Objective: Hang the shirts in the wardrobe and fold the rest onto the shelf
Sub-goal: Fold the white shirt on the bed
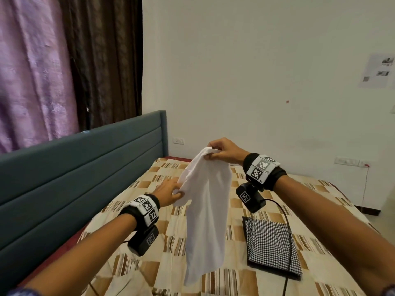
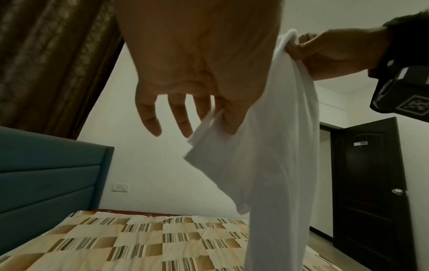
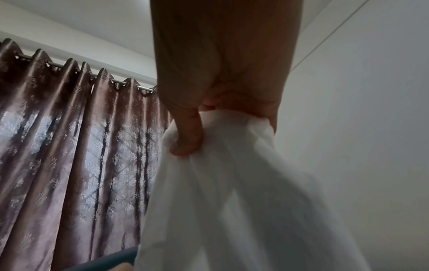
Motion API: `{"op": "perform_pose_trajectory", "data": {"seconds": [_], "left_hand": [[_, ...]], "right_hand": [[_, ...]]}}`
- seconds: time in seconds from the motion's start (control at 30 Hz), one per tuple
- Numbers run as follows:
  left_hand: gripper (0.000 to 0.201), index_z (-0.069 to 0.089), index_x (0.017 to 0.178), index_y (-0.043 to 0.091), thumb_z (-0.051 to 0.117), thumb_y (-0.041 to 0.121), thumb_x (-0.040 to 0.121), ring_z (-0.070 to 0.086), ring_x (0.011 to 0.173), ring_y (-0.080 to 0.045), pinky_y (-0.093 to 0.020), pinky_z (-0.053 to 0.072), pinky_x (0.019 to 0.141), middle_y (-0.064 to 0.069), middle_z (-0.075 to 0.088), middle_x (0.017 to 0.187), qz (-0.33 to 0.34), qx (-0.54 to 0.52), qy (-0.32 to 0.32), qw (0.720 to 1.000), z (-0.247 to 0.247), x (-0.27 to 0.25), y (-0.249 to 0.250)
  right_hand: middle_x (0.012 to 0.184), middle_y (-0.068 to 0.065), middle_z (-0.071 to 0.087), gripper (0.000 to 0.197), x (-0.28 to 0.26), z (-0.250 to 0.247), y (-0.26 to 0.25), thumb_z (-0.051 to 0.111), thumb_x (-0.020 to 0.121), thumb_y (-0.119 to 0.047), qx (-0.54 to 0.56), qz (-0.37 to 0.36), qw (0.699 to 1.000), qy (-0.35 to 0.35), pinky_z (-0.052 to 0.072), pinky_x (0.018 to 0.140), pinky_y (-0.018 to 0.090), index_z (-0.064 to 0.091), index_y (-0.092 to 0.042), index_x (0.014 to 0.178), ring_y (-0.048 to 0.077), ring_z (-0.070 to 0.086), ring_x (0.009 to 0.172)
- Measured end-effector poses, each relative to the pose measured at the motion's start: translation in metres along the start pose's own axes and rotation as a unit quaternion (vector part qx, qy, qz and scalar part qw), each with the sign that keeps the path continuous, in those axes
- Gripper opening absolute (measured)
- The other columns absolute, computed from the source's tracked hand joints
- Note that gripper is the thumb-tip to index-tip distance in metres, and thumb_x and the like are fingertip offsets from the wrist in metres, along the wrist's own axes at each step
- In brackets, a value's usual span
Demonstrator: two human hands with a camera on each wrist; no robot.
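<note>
A white garment [image 1: 206, 201] is held up in the air above the bed [image 1: 149, 242], hanging in a long loose column whose lower end is close to the bedspread. On the left, the left hand [image 1: 168, 190] pinches a side corner of the cloth between the thumb and the nearest fingers [image 2: 228, 117]; in the left wrist view the other fingers are seen spread and free. This hold is small, so it is judged that the corner can slip out if the cloth is pulled or shaken, and then the garment would swing and twist. Further right and higher, the right hand [image 1: 223, 151] carries most of the weight, its fingers [image 3: 188, 133] curled round a bunched top edge. Because the cloth is bunched, the shape is probably hard to find, and a crooked fold or a badly seated shoulder may result. The hanging end could also drag over the bedspread and crease.

To the right on the bed, a folded checked cloth [image 1: 272, 246] lies flat, with a black cable [image 1: 288, 238] passing over it; the cable might be caught and the fold disturbed.

The bed is covered with a brown and cream checked bedspread. A blue-grey padded headboard [image 1: 74, 174] stands on the left, with curtains [image 1: 64, 60] behind it, then a plain white wall [image 1: 256, 71] bearing papers [image 1: 377, 70], and a dark door [image 2: 371, 192] at the far right. No wardrobe or shelf is seen.
</note>
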State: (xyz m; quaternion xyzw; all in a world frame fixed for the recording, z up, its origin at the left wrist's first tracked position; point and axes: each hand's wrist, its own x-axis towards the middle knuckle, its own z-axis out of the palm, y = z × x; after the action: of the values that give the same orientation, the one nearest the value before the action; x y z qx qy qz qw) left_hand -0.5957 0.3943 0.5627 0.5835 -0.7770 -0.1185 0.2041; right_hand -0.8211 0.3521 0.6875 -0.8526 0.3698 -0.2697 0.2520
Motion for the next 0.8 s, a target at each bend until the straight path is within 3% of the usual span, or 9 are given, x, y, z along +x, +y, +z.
{"op": "perform_pose_trajectory", "data": {"seconds": [0.13,0.27,0.4,0.47,0.5,0.57,0.63,0.73,0.8], "left_hand": [[0.024,0.064,0.111,0.004,0.053,0.017,0.094,0.053,0.090,-0.016,-0.026,0.044,0.086,-0.011,0.064,0.107,-0.018,-0.058,0.026,0.998,-0.006,-0.008,-0.008],[0.019,0.070,0.105,0.004,0.057,0.008,0.091,0.056,0.088,-0.019,-0.031,0.046,0.083,-0.009,0.066,0.096,-0.016,-0.086,0.074,0.993,-0.029,-0.027,-0.040],[0.015,0.073,0.099,0.004,0.062,0.006,0.088,0.062,0.087,-0.024,-0.030,0.047,0.080,-0.006,0.067,0.088,-0.019,-0.089,0.097,0.991,-0.050,-0.050,-0.073],[0.015,0.073,0.097,0.001,0.064,0.004,0.086,0.062,0.087,-0.020,-0.026,0.044,0.078,-0.006,0.069,0.087,-0.021,-0.088,0.124,0.988,-0.058,-0.064,-0.092],[0.014,0.073,0.096,0.000,0.065,0.002,0.084,0.062,0.084,-0.016,-0.025,0.042,0.076,0.000,0.071,0.085,-0.022,-0.088,0.143,0.986,-0.062,-0.072,-0.102],[0.009,0.073,0.089,0.001,0.067,0.001,0.082,0.059,0.076,0.006,-0.019,0.041,0.073,0.028,0.067,0.075,-0.030,-0.105,0.184,0.977,-0.067,-0.090,-0.122],[0.008,0.072,0.079,0.011,0.069,0.004,0.082,0.055,0.070,0.017,-0.010,0.039,0.068,0.039,0.060,0.070,-0.047,-0.124,0.215,0.968,-0.071,-0.114,-0.134],[0.023,0.061,0.076,0.031,0.072,0.012,0.081,0.054,0.065,0.010,-0.010,0.039,0.063,0.023,0.062,0.067,-0.071,-0.162,0.231,0.957,-0.070,-0.149,-0.132],[0.027,0.058,0.085,0.029,0.076,0.012,0.076,0.057,0.066,0.005,-0.011,0.041,0.061,0.013,0.062,0.069,-0.096,-0.184,0.202,0.957,-0.059,-0.168,-0.127]], "right_hand": [[0.091,0.026,0.064,0.023,0.005,0.003,0.004,0.070,0.083,-0.013,-0.049,0.015,0.999,0.013,0.048,0.075,0.036,0.065,0.007,0.091,0.024,0.057,0.081],[0.088,0.020,0.066,0.022,0.011,0.017,0.019,0.072,0.080,-0.018,-0.144,0.066,0.987,0.016,0.045,0.071,0.035,0.068,0.002,0.089,0.030,0.057,0.081],[0.087,0.014,0.066,0.013,0.023,0.055,0.019,0.074,0.078,-0.018,-0.174,0.098,0.980,0.002,0.043,0.073,0.033,0.069,-0.009,0.086,0.025,0.056,0.082],[0.088,0.013,0.066,0.015,0.036,0.078,0.010,0.074,0.078,-0.014,-0.173,0.092,0.981,-0.006,0.038,0.068,0.028,0.070,-0.006,0.091,0.024,0.057,0.082],[0.089,0.012,0.066,0.019,0.044,0.089,0.005,0.073,0.078,-0.012,-0.175,0.086,0.981,-0.014,0.036,0.067,0.027,0.071,-0.004,0.095,0.024,0.058,0.084],[0.087,0.011,0.065,0.020,0.061,0.111,-0.005,0.073,0.078,-0.010,-0.194,0.071,0.978,-0.027,0.030,0.066,0.023,0.071,-0.003,0.097,0.027,0.060,0.086],[0.088,0.014,0.066,0.019,0.074,0.133,-0.012,0.073,0.077,-0.008,-0.202,0.059,0.977,-0.033,0.029,0.067,0.021,0.072,-0.003,0.095,0.028,0.061,0.088],[0.090,0.012,0.067,0.018,0.080,0.165,-0.016,0.070,0.079,-0.003,-0.192,0.040,0.979,-0.052,0.030,0.063,0.020,0.071,-0.002,0.096,0.023,0.057,0.083],[0.089,0.012,0.067,0.014,0.073,0.185,-0.008,0.068,0.080,0.000,-0.187,0.032,0.978,-0.082,0.031,0.064,0.021,0.072,0.000,0.094,0.024,0.058,0.083]]}}
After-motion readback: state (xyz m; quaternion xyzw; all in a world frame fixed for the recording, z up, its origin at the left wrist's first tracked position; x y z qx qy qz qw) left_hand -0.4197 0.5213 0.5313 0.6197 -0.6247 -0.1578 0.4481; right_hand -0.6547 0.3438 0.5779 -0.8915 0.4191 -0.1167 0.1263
